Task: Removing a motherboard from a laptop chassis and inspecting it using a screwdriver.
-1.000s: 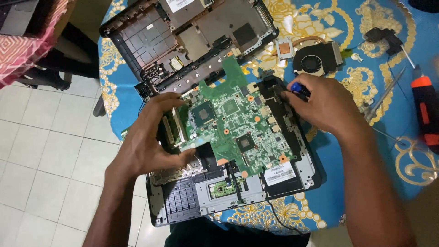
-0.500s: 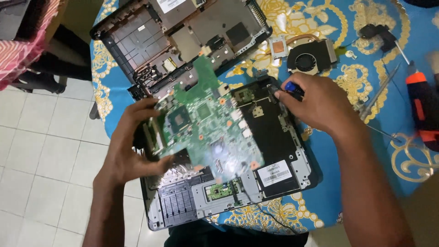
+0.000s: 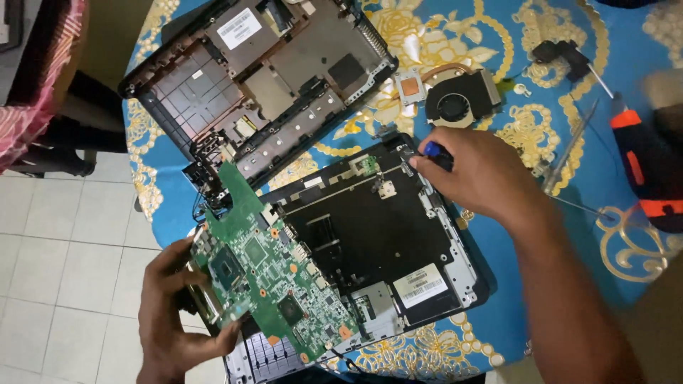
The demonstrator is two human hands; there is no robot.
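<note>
My left hand [image 3: 171,309] grips the left edge of a green laptop motherboard [image 3: 274,274] and holds it lifted, tilted, over the lower left corner of an open laptop base [image 3: 377,235]. The base's black inner tray lies bare where the board sat. My right hand [image 3: 477,174] rests on the base's upper right corner, closed around a small screwdriver with a blue and black handle [image 3: 432,151].
A second dark laptop shell [image 3: 263,78] lies at the top of the blue and gold patterned tablecloth [image 3: 562,135]. A cooling fan with copper heat pipe [image 3: 459,99] sits right of it. An orange and black tool [image 3: 651,171] lies at the right edge. White floor tiles [image 3: 64,249] at left.
My left hand has lifted the motherboard out of the base and swung it down to the left, uncovering the black tray. My right hand has stayed at the base's upper right corner.
</note>
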